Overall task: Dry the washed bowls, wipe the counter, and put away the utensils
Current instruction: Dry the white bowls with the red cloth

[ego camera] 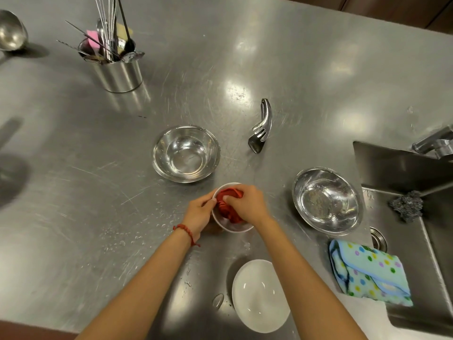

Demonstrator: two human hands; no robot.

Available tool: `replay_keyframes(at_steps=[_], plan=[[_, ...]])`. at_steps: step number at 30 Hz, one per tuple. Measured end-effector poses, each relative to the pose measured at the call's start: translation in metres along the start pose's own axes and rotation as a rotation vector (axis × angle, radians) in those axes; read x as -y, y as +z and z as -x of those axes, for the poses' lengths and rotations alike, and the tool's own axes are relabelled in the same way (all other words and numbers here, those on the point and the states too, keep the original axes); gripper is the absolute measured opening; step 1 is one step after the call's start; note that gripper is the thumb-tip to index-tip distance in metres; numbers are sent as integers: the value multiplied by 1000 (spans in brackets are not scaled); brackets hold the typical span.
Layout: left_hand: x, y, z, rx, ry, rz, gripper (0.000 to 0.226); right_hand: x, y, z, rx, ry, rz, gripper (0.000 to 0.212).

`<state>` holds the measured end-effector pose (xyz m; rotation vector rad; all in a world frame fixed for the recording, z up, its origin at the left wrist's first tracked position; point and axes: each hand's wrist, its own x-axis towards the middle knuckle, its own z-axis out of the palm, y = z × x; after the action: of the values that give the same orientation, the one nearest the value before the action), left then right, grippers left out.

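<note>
Red cloth (229,204), soft and bunched, fills the small white bowl (221,223) just below the middle of the frame. The right hand (247,204) curls its fingers over the cloth and presses it into the bowl, while the left hand (199,214) grips the bowl's left rim and wall. The bowl looks light, hard and glazed, so probably slick while wet and breakable if dropped; holding it by rim and outer wall seems the safest grip. Two steel bowls (186,153) (327,201), centre and right, carry water drops and should be light and tough. A second white bowl (259,295) sits at lower centre. Droplets spot the steel counter (73,192) at lower left.
</note>
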<state>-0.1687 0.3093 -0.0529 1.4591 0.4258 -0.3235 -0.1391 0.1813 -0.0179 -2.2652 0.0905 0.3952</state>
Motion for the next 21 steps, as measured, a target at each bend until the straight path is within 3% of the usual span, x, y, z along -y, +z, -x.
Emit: replay_keyframes(at_steps=[2,10,16,21], plan=[[0,-1,0,-10,-4,-3,33,-3,5,2,17,-10,1,25],[-15,-3,-8,60,45,-127,31,-5,-12,1,382,-90,206,30],[-5,-1,6,-115,-129,62,42,-6,-7,4,108,-63,100,26],[17,16,29,-181,-29,124,34,-4,12,12,47,-35,67,27]])
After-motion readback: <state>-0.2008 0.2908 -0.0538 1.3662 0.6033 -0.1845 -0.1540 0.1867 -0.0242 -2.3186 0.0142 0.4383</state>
